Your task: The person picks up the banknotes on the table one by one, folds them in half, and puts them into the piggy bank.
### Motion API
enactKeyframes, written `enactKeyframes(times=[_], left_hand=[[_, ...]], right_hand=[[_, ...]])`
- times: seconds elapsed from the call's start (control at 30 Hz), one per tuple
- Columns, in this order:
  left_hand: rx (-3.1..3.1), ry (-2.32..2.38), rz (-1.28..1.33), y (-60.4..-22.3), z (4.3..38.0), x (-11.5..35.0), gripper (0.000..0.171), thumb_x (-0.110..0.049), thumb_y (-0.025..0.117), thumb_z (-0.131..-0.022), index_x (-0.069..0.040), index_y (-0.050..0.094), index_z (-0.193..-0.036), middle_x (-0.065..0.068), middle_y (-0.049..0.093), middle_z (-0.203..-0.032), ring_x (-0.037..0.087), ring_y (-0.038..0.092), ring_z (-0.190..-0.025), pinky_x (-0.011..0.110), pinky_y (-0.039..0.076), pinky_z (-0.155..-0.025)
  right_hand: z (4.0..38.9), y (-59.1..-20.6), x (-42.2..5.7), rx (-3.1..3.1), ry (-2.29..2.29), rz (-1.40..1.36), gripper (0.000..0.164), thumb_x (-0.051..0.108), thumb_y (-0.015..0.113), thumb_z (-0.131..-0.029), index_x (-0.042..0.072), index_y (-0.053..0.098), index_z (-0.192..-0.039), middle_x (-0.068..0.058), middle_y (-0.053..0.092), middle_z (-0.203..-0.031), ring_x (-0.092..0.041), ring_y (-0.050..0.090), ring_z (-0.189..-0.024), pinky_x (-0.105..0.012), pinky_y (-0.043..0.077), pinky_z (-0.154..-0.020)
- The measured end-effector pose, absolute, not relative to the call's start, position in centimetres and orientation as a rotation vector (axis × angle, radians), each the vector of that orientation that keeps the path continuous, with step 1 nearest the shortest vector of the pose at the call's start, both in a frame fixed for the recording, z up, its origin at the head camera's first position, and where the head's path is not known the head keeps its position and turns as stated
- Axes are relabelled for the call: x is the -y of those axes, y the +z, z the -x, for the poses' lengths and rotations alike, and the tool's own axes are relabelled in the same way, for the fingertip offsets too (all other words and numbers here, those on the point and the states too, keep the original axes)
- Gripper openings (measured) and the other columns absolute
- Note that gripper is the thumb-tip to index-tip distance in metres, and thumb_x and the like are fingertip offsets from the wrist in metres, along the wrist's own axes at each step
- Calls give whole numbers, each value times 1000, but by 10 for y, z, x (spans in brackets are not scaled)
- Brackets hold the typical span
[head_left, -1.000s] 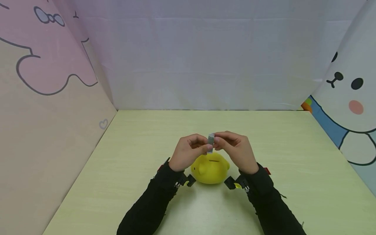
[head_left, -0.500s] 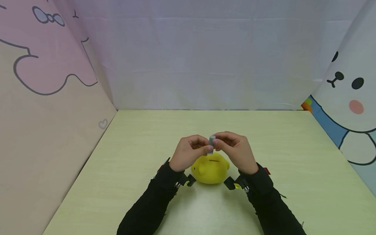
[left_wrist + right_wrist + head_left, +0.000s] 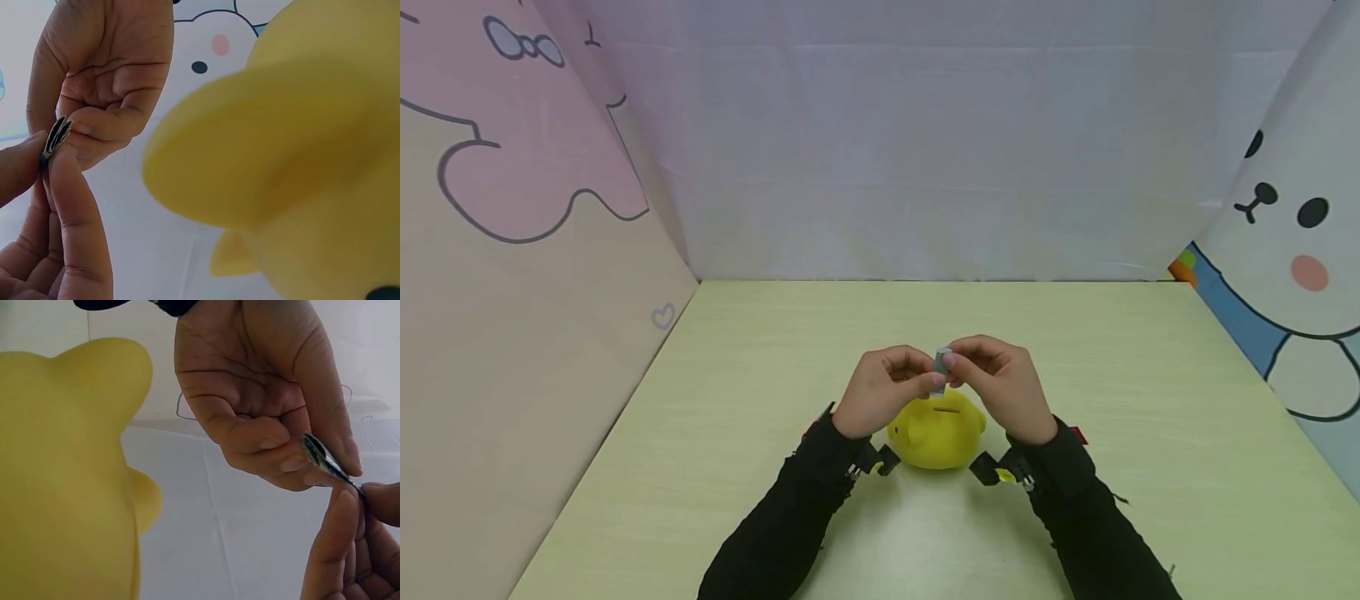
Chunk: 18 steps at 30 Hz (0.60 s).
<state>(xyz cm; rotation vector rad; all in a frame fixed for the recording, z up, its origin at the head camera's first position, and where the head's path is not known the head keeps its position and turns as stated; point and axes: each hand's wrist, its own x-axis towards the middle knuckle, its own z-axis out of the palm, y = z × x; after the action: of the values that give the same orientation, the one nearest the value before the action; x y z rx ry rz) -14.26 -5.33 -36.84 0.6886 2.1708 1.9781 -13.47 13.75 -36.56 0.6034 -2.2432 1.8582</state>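
Note:
A small folded banknote [image 3: 940, 363], grey-green and narrow, is held up between both hands. My left hand [image 3: 880, 393] pinches its lower part between thumb and index finger. Near the upper end, my right hand [image 3: 1009, 385] pinches the same note. The wrist views show the folded layers of the banknote [image 3: 57, 139] edge-on, with fingertips meeting around it. Just below and in front of the hands stands a yellow piggy bank [image 3: 934, 440], a dark slot [image 3: 947, 409] in its top. The hands are apart from it.
The pale wooden tabletop [image 3: 790, 333] spreads around the hands. A white curtain [image 3: 925, 167] stands behind it, with printed cartoon walls at both sides. Black wrist mounts [image 3: 987, 467] sit close beside the piggy bank.
The banknote has shifted slightly down and right in the head view, and its top end shows more. Both hands keep their pinch on it. The piggy bank has not moved.

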Motion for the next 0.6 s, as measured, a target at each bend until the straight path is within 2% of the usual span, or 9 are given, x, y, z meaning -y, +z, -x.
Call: enactKeyframes(times=[0.27, 0.6], left_hand=[[-2118, 1983, -695, -368, 143, 55, 16, -7, 67, -93, 5, 68, -104, 18, 70, -95, 7, 66, -76, 27, 58, -75], [-2171, 1866, -715, -368, 144, 57, 18, -10, 69, -91, 0, 69, -106, 17, 70, -98, 12, 67, -81, 28, 56, -78]], right_hand=[[135, -364, -138, 2225, 1862, -611, 15, 7, 62, -96, -5, 68, -102, 10, 68, -83, -11, 65, -72, -24, 57, -70], [135, -363, -142, 2210, 1878, -547, 16, 6, 63, -95, -8, 68, -102, 11, 68, -82, -9, 64, -70, -22, 58, -69]])
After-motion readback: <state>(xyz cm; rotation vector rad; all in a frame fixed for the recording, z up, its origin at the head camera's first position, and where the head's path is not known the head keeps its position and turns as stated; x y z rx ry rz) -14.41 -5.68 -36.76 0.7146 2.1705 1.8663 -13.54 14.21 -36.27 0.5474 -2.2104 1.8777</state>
